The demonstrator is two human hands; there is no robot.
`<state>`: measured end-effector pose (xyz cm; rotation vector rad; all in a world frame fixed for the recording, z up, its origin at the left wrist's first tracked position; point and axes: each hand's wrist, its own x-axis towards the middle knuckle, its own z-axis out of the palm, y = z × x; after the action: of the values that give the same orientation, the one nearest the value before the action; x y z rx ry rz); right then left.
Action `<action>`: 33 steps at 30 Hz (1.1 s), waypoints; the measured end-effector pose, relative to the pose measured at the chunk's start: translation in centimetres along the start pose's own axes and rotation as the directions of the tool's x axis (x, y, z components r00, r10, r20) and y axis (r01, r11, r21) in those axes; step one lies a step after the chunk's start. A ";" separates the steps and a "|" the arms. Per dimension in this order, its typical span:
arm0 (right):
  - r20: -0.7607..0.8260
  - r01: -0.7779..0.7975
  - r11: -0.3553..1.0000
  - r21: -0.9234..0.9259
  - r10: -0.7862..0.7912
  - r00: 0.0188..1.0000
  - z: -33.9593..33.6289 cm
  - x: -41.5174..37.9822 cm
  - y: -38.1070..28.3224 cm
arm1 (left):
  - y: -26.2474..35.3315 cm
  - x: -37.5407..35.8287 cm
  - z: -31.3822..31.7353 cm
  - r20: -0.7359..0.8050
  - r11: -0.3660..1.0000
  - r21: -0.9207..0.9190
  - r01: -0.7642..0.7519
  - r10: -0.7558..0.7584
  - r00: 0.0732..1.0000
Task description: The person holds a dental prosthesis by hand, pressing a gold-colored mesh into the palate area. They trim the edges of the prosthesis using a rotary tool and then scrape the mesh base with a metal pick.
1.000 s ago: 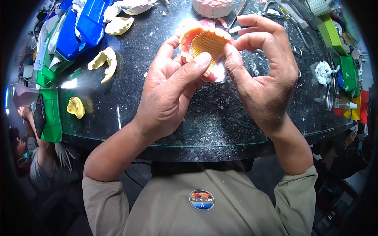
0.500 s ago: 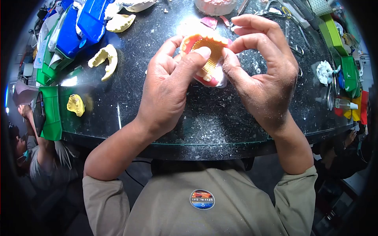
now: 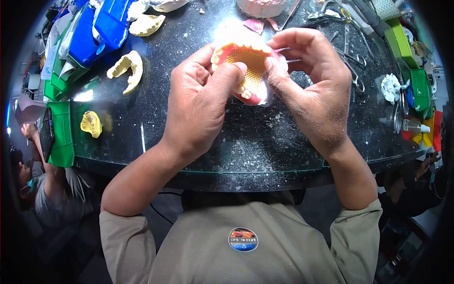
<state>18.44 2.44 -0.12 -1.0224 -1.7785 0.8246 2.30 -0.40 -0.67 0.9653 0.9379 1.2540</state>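
Between my hands is a denture (image 3: 254, 60) with pink gums, cream teeth and a gold mesh palate, its white underside partly showing. My left hand (image 3: 198, 94) is closed around its left side, the thumb pressed on the inner face near the mesh. At the opposite side, my right hand (image 3: 318, 85) pinches the rim, with the thumb on the inside and the fingers behind. Both sets of fingertips are partly hidden by the denture. Strong light washes out the area just behind its teeth.
Yellow plaster casts (image 3: 130, 71) and a small yellow piece (image 3: 91, 124) lie to the left, by blue trays (image 3: 111, 23) and a green bin (image 3: 61, 135). A round pink-white block (image 3: 261, 7) stands behind. Scissors (image 3: 352, 59) and crumpled white paper (image 3: 390, 88) lie right. Other people sit at both sides.
My right fingers have come down from a raised position and closed on the denture's right side. The denture has tilted slightly, so more of its mesh and lower teeth show.
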 end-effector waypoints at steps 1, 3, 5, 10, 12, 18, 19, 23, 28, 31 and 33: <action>0.003 -0.004 1.000 0.006 0.004 1.000 0.2 -0.1 0.1 | 0.1 -0.1 0.1 -0.011 1.000 -0.016 -0.006 0.006 1.000; 0.025 -0.045 0.999 0.012 0.044 0.999 0.3 -0.2 0.0 | 0.2 -0.2 0.5 -0.031 0.999 -0.048 -0.019 0.018 0.999; 0.064 -0.119 0.993 0.011 0.118 0.991 0.2 -0.2 -0.3 | 0.1 -0.2 0.5 -0.045 0.999 -0.047 -0.023 0.021 0.999; 0.112 -0.069 0.998 -0.009 0.070 0.991 -0.2 -0.3 -0.4 | -0.1 0.0 -0.1 -0.003 1.000 0.003 -0.027 0.027 1.000; 0.136 -0.069 0.998 -0.008 0.070 0.988 -0.4 -0.3 -0.6 | 0.1 0.0 0.0 -0.028 0.999 0.026 -0.027 0.028 0.999; 0.156 -0.131 0.987 0.095 0.116 0.981 -1.1 -0.2 -1.0 | 0.6 0.1 -0.5 0.038 0.986 0.142 -0.088 0.083 0.996; 0.165 -0.131 0.986 0.107 0.113 0.980 -1.3 -0.2 -0.9 | 0.6 0.1 -0.5 0.035 0.985 0.155 -0.076 0.071 0.997; 0.185 -0.170 0.978 0.124 0.145 0.972 -1.3 -0.2 -1.1 | 0.8 -0.2 -0.5 0.035 0.980 0.195 -0.045 0.039 0.999; 0.186 -0.163 0.978 0.126 0.138 0.973 -1.3 -0.2 -1.2 | 0.6 -0.1 -0.7 0.042 0.969 0.232 -0.082 0.074 0.996; 0.190 -0.168 0.980 0.112 0.144 0.971 -1.2 -0.2 -1.2 | 0.6 -0.2 -0.5 0.029 0.955 0.266 -0.130 0.127 0.992; 0.185 -0.170 0.978 0.118 0.146 0.972 -1.1 -0.3 -1.2 | 0.6 -0.2 -0.5 0.016 0.958 0.257 -0.126 0.126 0.992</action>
<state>19.16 1.78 1.19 -1.0395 -1.7767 1.1490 1.62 -0.55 -0.27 1.2456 1.0719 1.2581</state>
